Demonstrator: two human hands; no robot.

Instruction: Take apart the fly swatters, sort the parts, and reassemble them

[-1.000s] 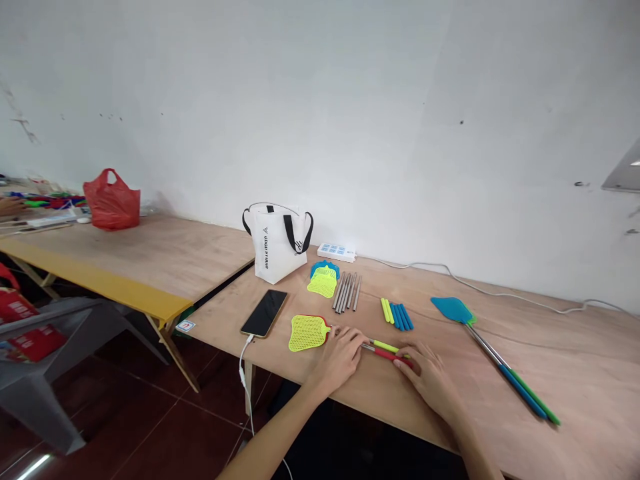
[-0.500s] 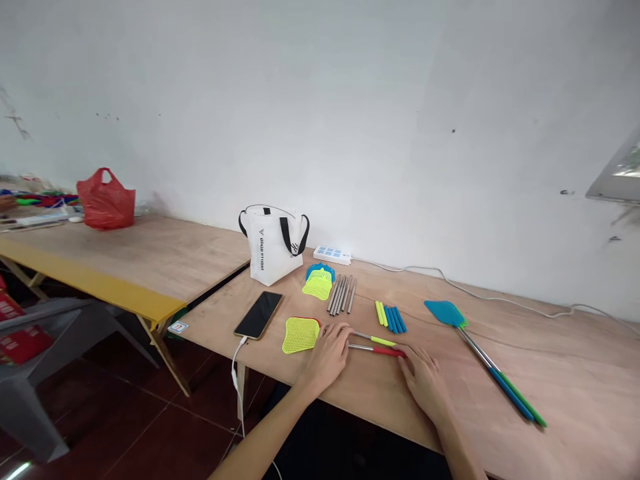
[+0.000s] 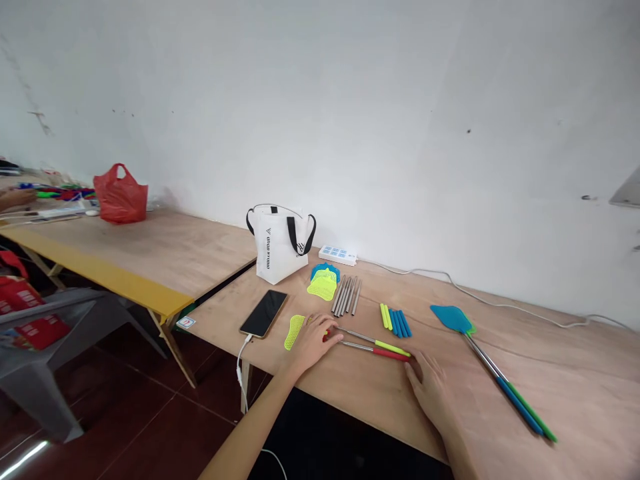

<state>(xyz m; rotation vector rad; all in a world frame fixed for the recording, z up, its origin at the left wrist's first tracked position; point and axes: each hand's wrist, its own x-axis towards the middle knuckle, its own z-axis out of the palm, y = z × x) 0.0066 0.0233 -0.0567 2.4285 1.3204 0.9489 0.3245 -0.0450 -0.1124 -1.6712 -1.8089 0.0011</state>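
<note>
Two fly swatters lie side by side in front of me, one with a yellow handle [image 3: 393,349] and one with a red handle [image 3: 391,355], both on thin metal rods. My left hand [image 3: 311,343] covers much of their heads, its thumb and fingers closed about the red head [image 3: 327,335]. Part of the yellow mesh head [image 3: 293,331] shows beyond the hand. Resting on the table with fingers apart, my right hand [image 3: 427,383] has its fingertips at the handle ends.
Loose yellow and blue swatter heads [image 3: 323,285], metal rods [image 3: 346,297] and handle sleeves [image 3: 400,323] lie farther back. Blue and green swatters [image 3: 487,357] are at right. A phone [image 3: 264,313], white bag [image 3: 280,247] and power strip [image 3: 337,255] stand left and behind.
My left hand has slid left over the swatter heads, hiding more of the yellow mesh. My right hand stays by the handle ends. The camera view has shifted slightly.
</note>
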